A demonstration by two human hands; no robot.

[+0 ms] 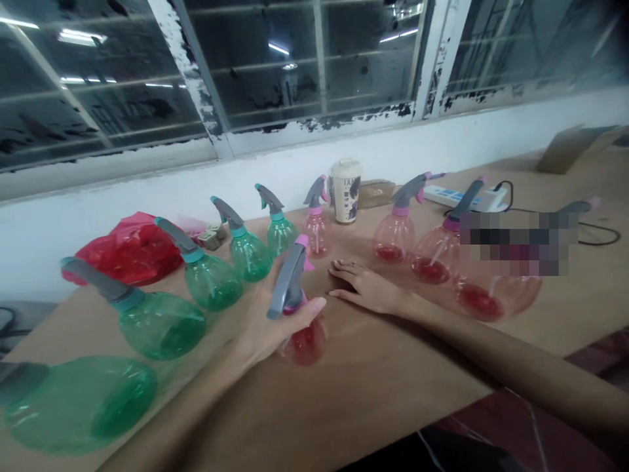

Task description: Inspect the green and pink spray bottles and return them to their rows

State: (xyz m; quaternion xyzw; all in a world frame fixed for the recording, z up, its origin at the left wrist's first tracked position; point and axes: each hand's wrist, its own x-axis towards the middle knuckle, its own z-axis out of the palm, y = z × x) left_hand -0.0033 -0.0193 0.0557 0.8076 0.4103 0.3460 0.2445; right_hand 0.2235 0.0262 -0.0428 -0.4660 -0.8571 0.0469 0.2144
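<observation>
My left hand point(268, 324) is wrapped round a pink spray bottle point(301, 308) with a grey trigger head, which stands on the wooden table point(373, 373) near the front middle. Flat on the table just right of that bottle lies my right hand point(363, 285), fingers stretched out and holding nothing. A curved row of green spray bottles point(209, 275) runs off to the left. Several more pink spray bottles point(396, 229) stand to the right and behind.
A red plastic bag point(130, 252) lies at the back left by the white wall. A paper cup point(345, 190) and a small box point(376, 193) stand at the back. A power strip point(445, 195) with a black cable lies at the back right.
</observation>
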